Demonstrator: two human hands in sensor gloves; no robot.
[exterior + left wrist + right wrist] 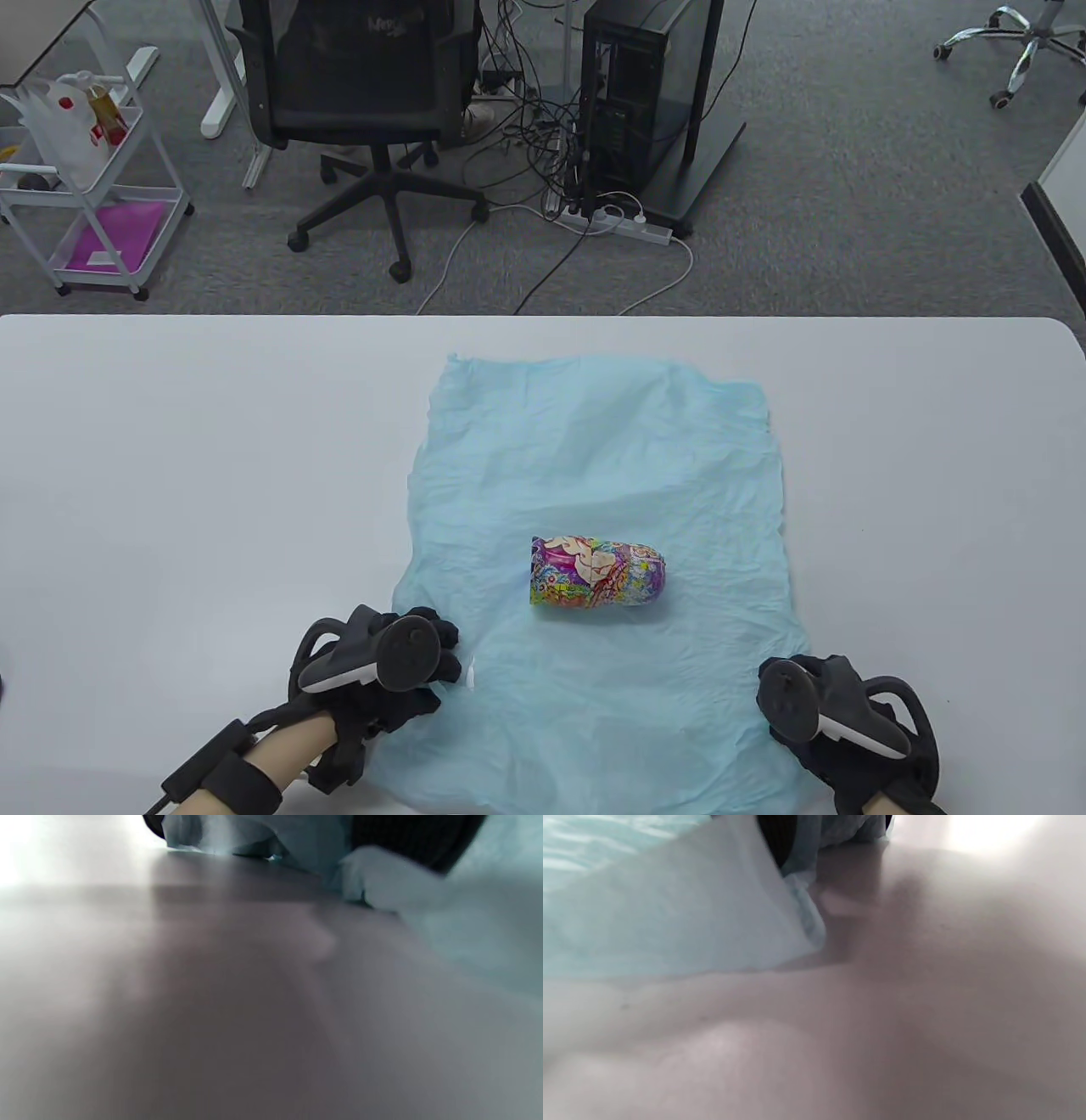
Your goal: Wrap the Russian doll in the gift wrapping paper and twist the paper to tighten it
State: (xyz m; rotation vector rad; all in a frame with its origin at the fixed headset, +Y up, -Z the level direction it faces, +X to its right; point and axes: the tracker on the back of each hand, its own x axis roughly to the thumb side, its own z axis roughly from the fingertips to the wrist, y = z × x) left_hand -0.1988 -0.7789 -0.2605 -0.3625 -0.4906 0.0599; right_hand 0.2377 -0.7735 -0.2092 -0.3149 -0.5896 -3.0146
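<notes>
A colourful Russian doll (596,577) lies on its side, round head to the right, on a crumpled light-blue sheet of wrapping paper (611,424) spread flat on the white table (170,475). My left hand (428,666) sits at the sheet's near left edge with its fingers curled on the paper. My right hand (785,683) sits at the near right edge. In the left wrist view, bunched paper (382,878) lies against the dark glove (407,836). The right wrist view shows the paper edge (670,921) lifted off the table around a gloved finger (776,832).
Beyond the table's far edge stand an office chair (365,102), a computer tower (636,93) with cables on the carpet, and a white trolley (85,195). Bare tabletop lies on both sides of the sheet.
</notes>
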